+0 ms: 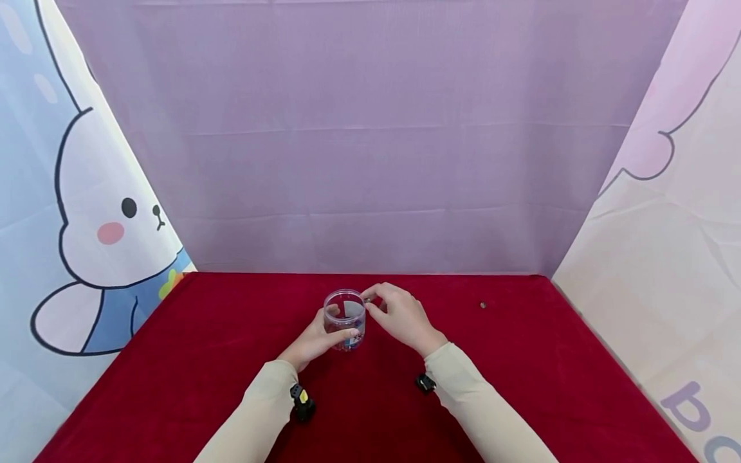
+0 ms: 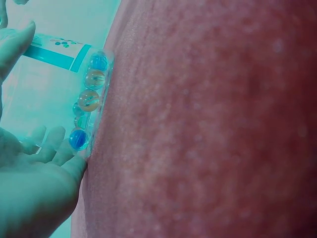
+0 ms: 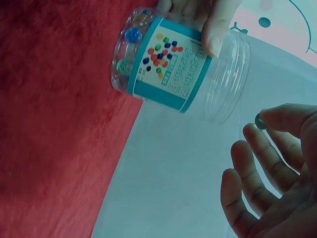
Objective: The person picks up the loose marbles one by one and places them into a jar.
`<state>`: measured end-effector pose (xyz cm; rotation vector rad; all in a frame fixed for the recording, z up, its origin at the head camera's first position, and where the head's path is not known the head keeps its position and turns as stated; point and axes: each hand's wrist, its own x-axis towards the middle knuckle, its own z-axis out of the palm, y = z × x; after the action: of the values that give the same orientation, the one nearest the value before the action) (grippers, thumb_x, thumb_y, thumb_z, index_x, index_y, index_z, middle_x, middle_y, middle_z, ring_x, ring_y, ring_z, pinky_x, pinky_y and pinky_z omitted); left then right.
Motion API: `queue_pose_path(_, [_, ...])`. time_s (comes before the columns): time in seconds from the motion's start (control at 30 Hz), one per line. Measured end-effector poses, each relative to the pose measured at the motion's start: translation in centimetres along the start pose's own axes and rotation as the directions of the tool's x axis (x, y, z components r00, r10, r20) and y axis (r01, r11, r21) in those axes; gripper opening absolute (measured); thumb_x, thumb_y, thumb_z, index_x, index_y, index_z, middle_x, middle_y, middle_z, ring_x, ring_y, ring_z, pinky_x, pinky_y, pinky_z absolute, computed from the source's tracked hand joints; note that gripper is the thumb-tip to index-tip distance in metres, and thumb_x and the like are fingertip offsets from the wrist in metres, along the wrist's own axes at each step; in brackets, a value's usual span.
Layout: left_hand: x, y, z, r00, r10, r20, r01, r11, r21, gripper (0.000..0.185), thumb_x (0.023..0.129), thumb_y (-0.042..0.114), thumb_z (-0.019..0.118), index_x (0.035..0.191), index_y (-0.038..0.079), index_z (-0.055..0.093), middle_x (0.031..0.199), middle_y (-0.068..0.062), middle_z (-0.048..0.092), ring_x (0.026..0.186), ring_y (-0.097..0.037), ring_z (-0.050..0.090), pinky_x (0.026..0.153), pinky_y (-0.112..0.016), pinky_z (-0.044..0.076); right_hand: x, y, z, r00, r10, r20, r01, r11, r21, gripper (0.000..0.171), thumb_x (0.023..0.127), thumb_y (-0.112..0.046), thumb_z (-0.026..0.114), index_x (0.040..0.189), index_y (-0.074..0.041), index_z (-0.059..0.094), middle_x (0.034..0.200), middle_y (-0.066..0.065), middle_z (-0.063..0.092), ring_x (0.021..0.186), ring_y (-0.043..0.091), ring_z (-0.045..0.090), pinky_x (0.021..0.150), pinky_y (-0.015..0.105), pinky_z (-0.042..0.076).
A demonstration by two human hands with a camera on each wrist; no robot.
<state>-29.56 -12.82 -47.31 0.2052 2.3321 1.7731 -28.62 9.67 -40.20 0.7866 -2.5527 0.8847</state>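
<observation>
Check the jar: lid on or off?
Off. The clear jar shows a bare threaded rim with no lid in the right wrist view; the left hand grips it upright, marbles on its bottom.

L hand [image 1: 315, 337] grip curled, holding | R hand [image 1: 402, 315] fingertips pinched | both forearms fwd

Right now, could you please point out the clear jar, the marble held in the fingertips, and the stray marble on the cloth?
Clear jar [image 3: 171, 64], right wrist view, on its printed label.
Held marble [image 3: 260, 121], right wrist view, its dark face.
Stray marble [image 1: 483, 305], head view, its centre.
</observation>
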Motion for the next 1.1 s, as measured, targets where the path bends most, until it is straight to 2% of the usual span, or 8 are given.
queue_pose_path(0.23, [-0.1, 0.1, 0.0, 1.000, 0.013, 0.010, -0.013, 1.000, -0.006, 0.099, 0.083, 0.046, 0.081, 0.154, 0.012, 0.021, 0.152, -0.012, 0.035, 0.137, -0.034, 0.034, 0.107, -0.063, 0.034, 0.2, -0.3, 0.8, 1.000, -0.010, 0.004, 0.010, 0.999, 0.032, 0.021, 0.095, -0.016, 0.071, 0.116, -0.018, 0.071, 0.109, -0.008, 0.066, 0.082, 0.007, 0.059, 0.065, 0.024, 0.053])
queue_pose_path(0.47, [-0.1, 0.1, 0.0, 1.000, 0.006, 0.009, -0.006, 1.000, -0.011, 0.098, 0.083, 0.046, 0.081, 0.154, 0.011, 0.021, 0.151, -0.011, 0.036, 0.136, -0.033, 0.036, 0.106, -0.060, 0.038, 0.3, -0.7, 1.3, 1.000, -0.022, 0.014, 0.022, 0.999, 0.041, 0.021, 0.095, -0.016, 0.071, 0.117, -0.017, 0.071, 0.110, -0.005, 0.065, 0.081, 0.008, 0.057, 0.060, 0.022, 0.051])
queue_pose_path(0.8, [0.0, 0.0, 0.1, 1.000, 0.007, 0.000, -0.007, 1.000, 0.002, 0.098, 0.084, 0.046, 0.080, 0.154, 0.010, 0.021, 0.152, -0.012, 0.035, 0.136, -0.033, 0.036, 0.106, -0.060, 0.038, 0.4, -0.8, 1.6, 1.000, -0.009, 0.029, 0.008, 1.000, 0.015, 0.020, 0.097, -0.024, 0.069, 0.116, -0.020, 0.070, 0.108, -0.006, 0.065, 0.078, 0.007, 0.056, 0.059, 0.023, 0.050])
queue_pose_path(1.1, [0.1, -0.2, 0.1, 1.000, 0.008, 0.000, -0.008, 1.000, -0.004, 0.102, 0.081, 0.048, 0.082, 0.154, 0.011, 0.021, 0.153, -0.012, 0.034, 0.138, -0.035, 0.033, 0.107, -0.062, 0.036, 0.2, -0.3, 1.4, 1.000, 0.012, 0.027, -0.013, 0.999, 0.042, 0.021, 0.096, -0.021, 0.070, 0.117, -0.016, 0.071, 0.107, -0.004, 0.064, 0.078, 0.008, 0.057, 0.060, 0.024, 0.051])
